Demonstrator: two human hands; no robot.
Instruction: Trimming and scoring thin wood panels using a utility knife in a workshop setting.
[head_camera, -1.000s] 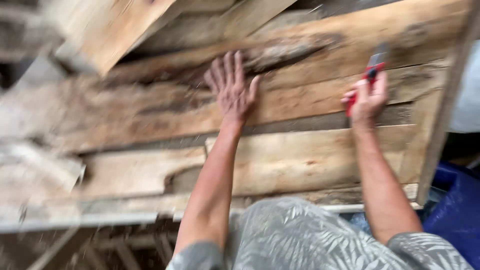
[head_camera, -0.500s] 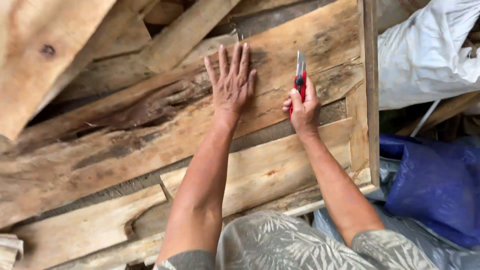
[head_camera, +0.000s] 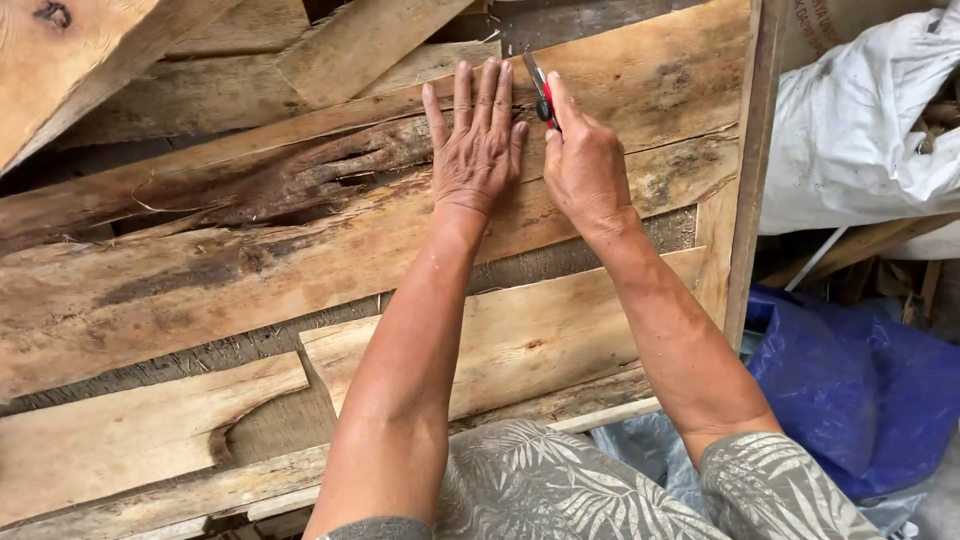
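Note:
My left hand (head_camera: 478, 140) lies flat, fingers spread, on a wide weathered plank (head_camera: 300, 255) with a dark rotten split running through it. Just to its right, my right hand (head_camera: 585, 165) grips a red-handled utility knife (head_camera: 541, 95), whose blade tip points up and touches the plank close to my left index finger. Both forearms reach forward over lower planks (head_camera: 520, 335).
More rough boards (head_camera: 360, 40) are stacked at the top left. An upright wooden strip (head_camera: 750, 160) edges the planks on the right. Beyond it lie a white sack (head_camera: 860, 120) and a blue plastic sheet (head_camera: 860, 390).
The view has steadied and shifted. My right hand with the knife has moved left, from the plank's right part to right beside my left hand, which stays flat on the wood.

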